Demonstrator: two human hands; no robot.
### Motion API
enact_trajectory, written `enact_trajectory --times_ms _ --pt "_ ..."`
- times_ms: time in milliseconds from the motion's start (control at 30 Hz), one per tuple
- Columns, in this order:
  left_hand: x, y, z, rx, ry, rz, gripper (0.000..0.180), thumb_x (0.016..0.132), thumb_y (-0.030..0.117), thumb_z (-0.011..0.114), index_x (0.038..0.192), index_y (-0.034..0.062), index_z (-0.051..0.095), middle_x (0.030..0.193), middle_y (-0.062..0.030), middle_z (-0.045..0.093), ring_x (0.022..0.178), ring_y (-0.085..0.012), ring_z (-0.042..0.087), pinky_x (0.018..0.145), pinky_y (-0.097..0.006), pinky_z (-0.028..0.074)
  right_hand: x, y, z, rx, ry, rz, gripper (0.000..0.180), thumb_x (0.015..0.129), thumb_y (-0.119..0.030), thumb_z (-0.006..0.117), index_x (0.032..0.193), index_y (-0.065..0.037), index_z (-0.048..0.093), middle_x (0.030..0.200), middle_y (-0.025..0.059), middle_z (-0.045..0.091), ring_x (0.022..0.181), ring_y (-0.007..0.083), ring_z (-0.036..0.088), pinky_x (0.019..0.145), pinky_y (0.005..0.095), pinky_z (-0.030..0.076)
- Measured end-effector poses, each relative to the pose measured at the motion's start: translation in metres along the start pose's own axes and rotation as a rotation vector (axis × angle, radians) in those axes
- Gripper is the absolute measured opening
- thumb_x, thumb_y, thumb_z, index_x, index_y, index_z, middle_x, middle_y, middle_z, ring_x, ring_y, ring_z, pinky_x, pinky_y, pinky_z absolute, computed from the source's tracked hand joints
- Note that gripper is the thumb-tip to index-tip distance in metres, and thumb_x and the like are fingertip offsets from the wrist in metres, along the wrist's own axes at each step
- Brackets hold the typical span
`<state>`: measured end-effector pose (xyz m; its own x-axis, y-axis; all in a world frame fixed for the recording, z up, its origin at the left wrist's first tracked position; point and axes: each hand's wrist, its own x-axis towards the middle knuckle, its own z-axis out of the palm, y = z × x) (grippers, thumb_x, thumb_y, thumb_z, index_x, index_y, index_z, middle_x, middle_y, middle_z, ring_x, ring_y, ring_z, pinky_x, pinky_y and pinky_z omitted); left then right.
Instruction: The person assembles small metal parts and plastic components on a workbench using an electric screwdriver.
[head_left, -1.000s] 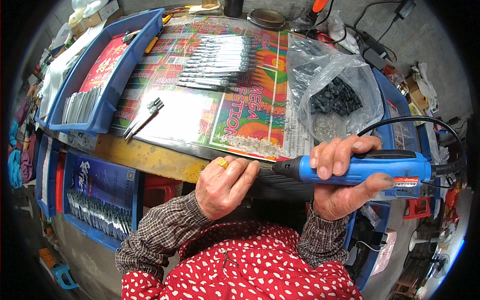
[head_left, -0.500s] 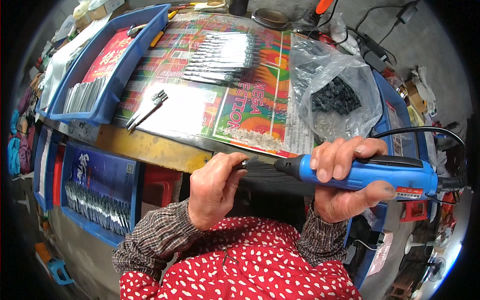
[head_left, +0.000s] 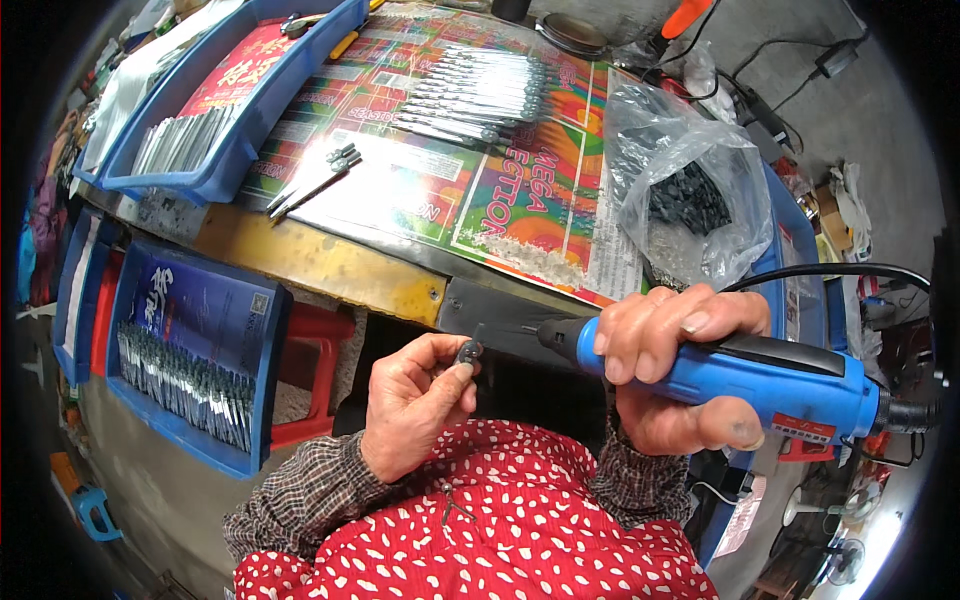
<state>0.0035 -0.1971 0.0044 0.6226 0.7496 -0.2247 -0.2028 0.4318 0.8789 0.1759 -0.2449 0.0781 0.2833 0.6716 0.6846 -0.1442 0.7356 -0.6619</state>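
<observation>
My left hand [head_left: 412, 402] pinches a small dark round-ended part [head_left: 468, 352] between thumb and fingertips, just off the table's front edge. Opposite it, my right hand [head_left: 665, 345] is wrapped round a blue electric screwdriver [head_left: 775, 382] with a black nose. The thin bit [head_left: 530, 329] points left toward the part, with a gap between them. On the table, several slim metal rods with dark ends lie in a row [head_left: 480, 95]. A few more loose rods [head_left: 315, 185] lie closer to the front edge. An open clear plastic bag [head_left: 735, 245] holds many small black pieces [head_left: 690, 200].
At the left, a blue tray [head_left: 225, 180] holds flat metal strips. Below the table, another blue bin [head_left: 265, 400] contains a row of dark-ended metal pieces beside a red stool [head_left: 325, 365]. A black cable [head_left: 830, 268] curves at the right. Printed sheeting [head_left: 400, 215] covers the tabletop.
My left hand has drawn down and slightly left, away from the screwdriver bit, so the gap is wider. The small part shows more in its fingers. The whole view has shifted a little.
</observation>
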Motion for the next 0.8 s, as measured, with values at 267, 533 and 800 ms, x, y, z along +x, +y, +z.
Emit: enact_trajectory --times_ms 267,533,800 --pt "0.003 -0.005 0.009 -0.221 -0.050 -0.285 0.011 0.089 0.006 0.050 0.093 -0.0041 0.053 0.067 -0.0044 0.054 0.052 -0.0058 0.047 0.042 -0.017 0.037 0.001 0.006 -0.003 -0.002 -0.185 0.001 0.064 0.067 -0.050 0.068 0.101 -0.002 0.042 0.070 0.0090 0.051 0.059 0.0193 0.052 0.056 0.0349 0.045" --pt "0.009 -0.006 0.014 -0.225 -0.018 -0.308 0.010 0.088 0.007 0.052 0.085 -0.0028 0.053 0.063 -0.0045 0.053 0.047 -0.0058 0.044 0.041 -0.018 0.035 0.001 0.006 0.004 0.074 -0.203 0.036 0.066 0.063 -0.041 0.075 0.103 0.001 0.044 0.072 0.0117 0.054 0.060 0.0211 0.053 0.057 0.0348 0.045" --pt "0.008 -0.011 0.018 -0.175 0.039 -0.255 0.011 0.086 0.007 0.055 0.084 -0.0031 0.053 0.061 -0.0040 0.055 0.046 -0.0048 0.045 0.039 -0.017 0.035 0.001 0.007 0.007 0.090 -0.220 0.088 0.068 0.062 -0.045 0.075 0.100 0.001 0.044 0.068 0.0106 0.052 0.056 0.0197 0.051 0.052 0.0331 0.044"
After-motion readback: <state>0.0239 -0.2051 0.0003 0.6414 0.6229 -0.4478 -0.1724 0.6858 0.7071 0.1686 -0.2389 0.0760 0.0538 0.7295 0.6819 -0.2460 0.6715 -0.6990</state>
